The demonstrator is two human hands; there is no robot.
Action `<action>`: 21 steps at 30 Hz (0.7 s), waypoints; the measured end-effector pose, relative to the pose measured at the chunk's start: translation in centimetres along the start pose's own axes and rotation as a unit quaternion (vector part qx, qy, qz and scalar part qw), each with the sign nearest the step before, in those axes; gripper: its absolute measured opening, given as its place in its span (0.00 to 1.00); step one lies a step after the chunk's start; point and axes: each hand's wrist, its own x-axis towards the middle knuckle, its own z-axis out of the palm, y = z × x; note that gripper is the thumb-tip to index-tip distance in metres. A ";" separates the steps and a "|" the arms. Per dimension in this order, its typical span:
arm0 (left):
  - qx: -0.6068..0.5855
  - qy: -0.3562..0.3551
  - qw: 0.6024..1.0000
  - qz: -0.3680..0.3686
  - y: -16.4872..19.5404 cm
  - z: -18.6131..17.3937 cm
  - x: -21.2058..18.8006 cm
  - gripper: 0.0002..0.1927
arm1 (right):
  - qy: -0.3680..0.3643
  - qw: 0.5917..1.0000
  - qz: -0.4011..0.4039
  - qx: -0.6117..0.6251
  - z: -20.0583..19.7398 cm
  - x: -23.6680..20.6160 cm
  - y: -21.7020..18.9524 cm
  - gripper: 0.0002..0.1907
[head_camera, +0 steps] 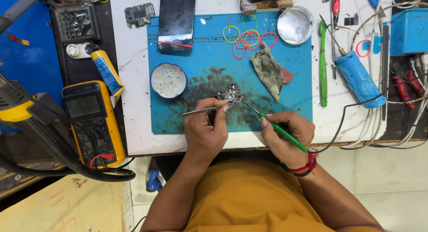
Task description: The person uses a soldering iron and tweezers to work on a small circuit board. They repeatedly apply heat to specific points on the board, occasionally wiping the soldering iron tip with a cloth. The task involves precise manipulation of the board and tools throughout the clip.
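A small phone circuit board (231,94) lies on the stained blue work mat (209,45). My left hand (205,129) grips metal tweezers (200,110) whose shaft sticks out to the left, with a fingertip resting by the board's near edge. My right hand (285,136) holds a green-handled soldering iron (278,129) like a pen; its thin metal tip reaches up-left to the board. A black cable runs from the iron's handle off to the right.
On the mat: a round tin of flux paste (168,80), a dirty cloth (267,71), coloured rubber bands (248,38), a phone (177,20). A yellow multimeter (91,120) lies left; a blue tool (359,78), green tweezers (323,62) and a metal dish (295,24) right.
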 end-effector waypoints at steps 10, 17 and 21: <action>0.001 -0.001 1.000 -0.003 -0.1 0.0 -0.1 0.05 | 0.000 1.000 0.004 0.005 0.0 0.0 -0.1 0.05; -0.010 -0.005 1.000 -0.010 -0.1 0.0 0.0 0.04 | 0.000 1.000 -0.002 -0.001 0.0 0.0 0.0 0.05; -0.007 -0.005 1.000 -0.013 -0.1 0.0 -0.1 0.05 | 0.003 1.000 0.002 -0.005 0.1 0.0 0.0 0.05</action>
